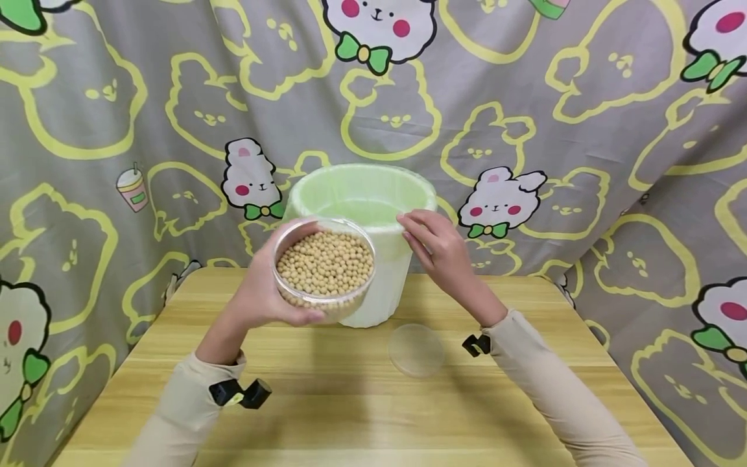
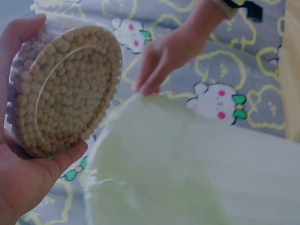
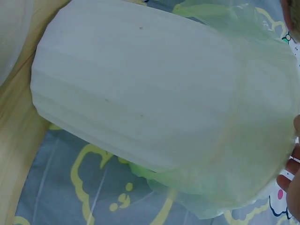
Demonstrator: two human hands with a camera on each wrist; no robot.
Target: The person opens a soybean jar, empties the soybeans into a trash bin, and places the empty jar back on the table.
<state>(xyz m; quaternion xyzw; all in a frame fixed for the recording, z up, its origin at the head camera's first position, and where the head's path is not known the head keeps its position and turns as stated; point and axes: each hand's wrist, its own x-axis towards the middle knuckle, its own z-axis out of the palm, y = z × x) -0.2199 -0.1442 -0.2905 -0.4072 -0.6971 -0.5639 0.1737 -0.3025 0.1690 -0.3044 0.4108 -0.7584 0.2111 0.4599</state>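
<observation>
My left hand (image 1: 257,292) grips a round clear plastic tub (image 1: 327,311) by its side, thumb at the front. Soybeans (image 1: 327,263) fill much of it, and the tub tilts toward me in front of the bin. In the left wrist view the soybeans (image 2: 70,93) show through the tub's base. Behind it stands a white trash bin (image 1: 382,295) lined with a pale green plastic bag (image 1: 403,188), folded over the rim. My right hand (image 1: 440,250) pinches the bag at the rim's right side; its fingertips (image 3: 283,180) show at the right wrist view's edge.
A round translucent lid (image 1: 417,350) lies flat on the wooden table (image 1: 327,415), in front of the bin and to its right. A grey curtain (image 1: 408,130) with cartoon prints hangs close behind the table and along both sides.
</observation>
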